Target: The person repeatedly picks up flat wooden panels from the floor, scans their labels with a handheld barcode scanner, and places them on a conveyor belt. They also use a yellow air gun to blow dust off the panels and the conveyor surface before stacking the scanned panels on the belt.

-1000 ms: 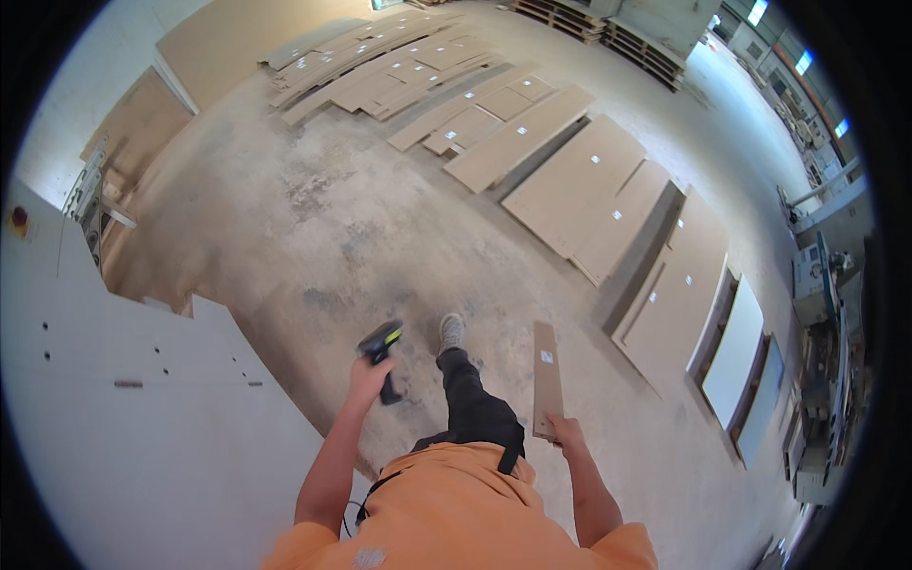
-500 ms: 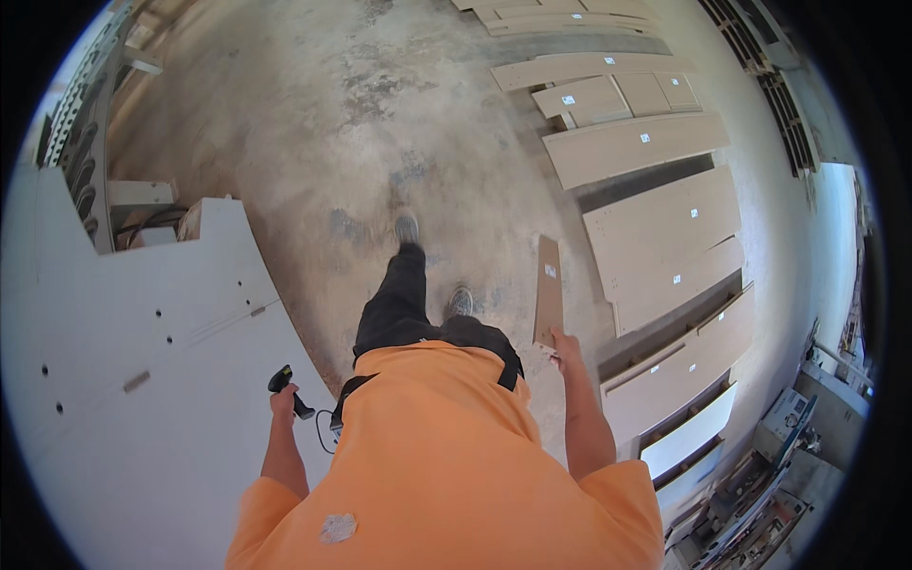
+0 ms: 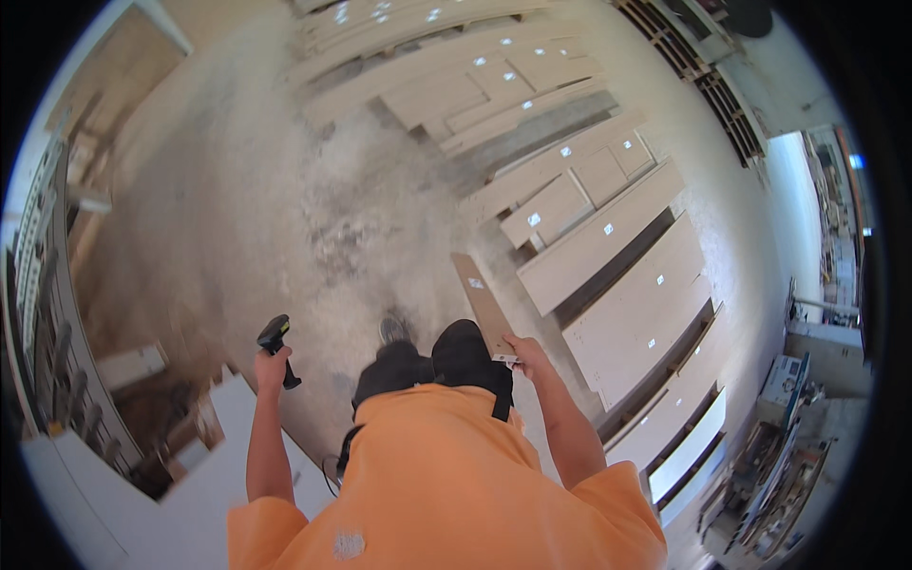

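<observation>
A black handheld barcode scanner [image 3: 275, 332] is gripped in my left hand [image 3: 272, 369], out to the left of my body, its head pointing forward. A cable hangs by my left hip. My right hand [image 3: 528, 355] holds a narrow brown wooden board [image 3: 485, 306] by its near end. The board extends forward and slightly left from that hand, in front of my right leg, and a small white label sits near its far end.
Labelled flat panels [image 3: 636, 313] lie in stacks along the right and far ahead. A white panel surface [image 3: 223, 475] is at lower left, with a metal frame [image 3: 43, 313] beyond it. Slatted pallets [image 3: 698, 81] stand at the far right. Bare concrete floor [image 3: 237, 190] stretches ahead.
I have stepped forward, and the white panel surface has slid back to the lower left. More stacks show ahead. My left hand has risen with the scanner; the board now tilts leftward.
</observation>
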The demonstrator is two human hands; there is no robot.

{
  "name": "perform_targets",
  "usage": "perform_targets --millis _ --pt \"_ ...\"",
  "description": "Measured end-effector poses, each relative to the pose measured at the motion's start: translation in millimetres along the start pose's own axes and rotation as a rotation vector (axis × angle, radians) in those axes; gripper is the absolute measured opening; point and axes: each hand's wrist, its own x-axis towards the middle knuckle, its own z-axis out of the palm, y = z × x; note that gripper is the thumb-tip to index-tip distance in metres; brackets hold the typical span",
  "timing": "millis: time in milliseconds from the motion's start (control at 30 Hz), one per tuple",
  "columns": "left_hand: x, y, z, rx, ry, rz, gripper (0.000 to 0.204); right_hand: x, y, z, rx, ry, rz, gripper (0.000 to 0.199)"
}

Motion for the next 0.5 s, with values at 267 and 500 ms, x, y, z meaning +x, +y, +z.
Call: perform_targets --millis 267,500 --pt "183 148 4 -0.138 0.001 0.114 0.031 172 -261 78 0.142 -0.058 -0.053 0.040" --pt "119 139 53 0.575 -0.218 -0.523 0.045 403 -514 129 0.151 0.157 -0.220 0.053"
